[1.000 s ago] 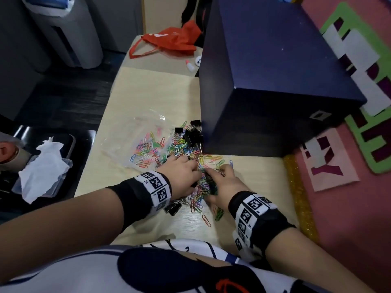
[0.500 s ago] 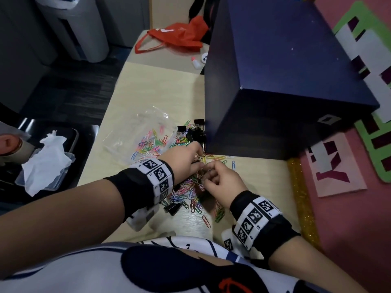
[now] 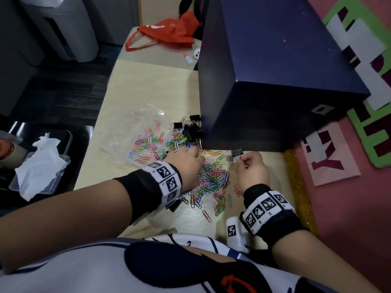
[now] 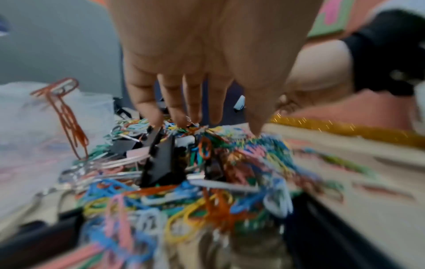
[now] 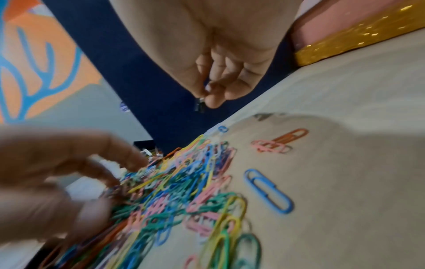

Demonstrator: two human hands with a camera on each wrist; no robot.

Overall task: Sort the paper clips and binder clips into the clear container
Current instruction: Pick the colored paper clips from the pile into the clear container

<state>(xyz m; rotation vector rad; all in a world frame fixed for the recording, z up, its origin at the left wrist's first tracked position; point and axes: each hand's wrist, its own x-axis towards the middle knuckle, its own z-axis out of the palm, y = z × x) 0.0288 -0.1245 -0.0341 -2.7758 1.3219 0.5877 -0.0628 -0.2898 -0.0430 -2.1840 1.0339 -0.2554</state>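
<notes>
A heap of coloured paper clips (image 3: 213, 176) lies on the pale table (image 3: 148, 85), with black binder clips (image 3: 192, 130) at its far edge. My left hand (image 3: 198, 155) reaches into the heap, its straight fingertips (image 4: 181, 120) touching the clips just past a black binder clip (image 4: 161, 160). My right hand (image 3: 242, 158) is to the right of the heap and pinches a small black binder clip (image 3: 237, 153) by its wire handle; the right wrist view shows this pinch (image 5: 202, 102). A crumpled clear plastic bag (image 3: 137, 132) holding some paper clips lies left of the heap.
A large navy box (image 3: 275, 70) stands right behind the heap. A clear container (image 3: 15, 185) with white tissue sits on a black seat to the left. An orange bag (image 3: 169, 34) lies far back. Loose clips (image 5: 269, 191) dot the table near me.
My right hand has drawn away to the right of the heap, lifting a binder clip out of it. My left hand has stayed on the heap, shifting slightly forward.
</notes>
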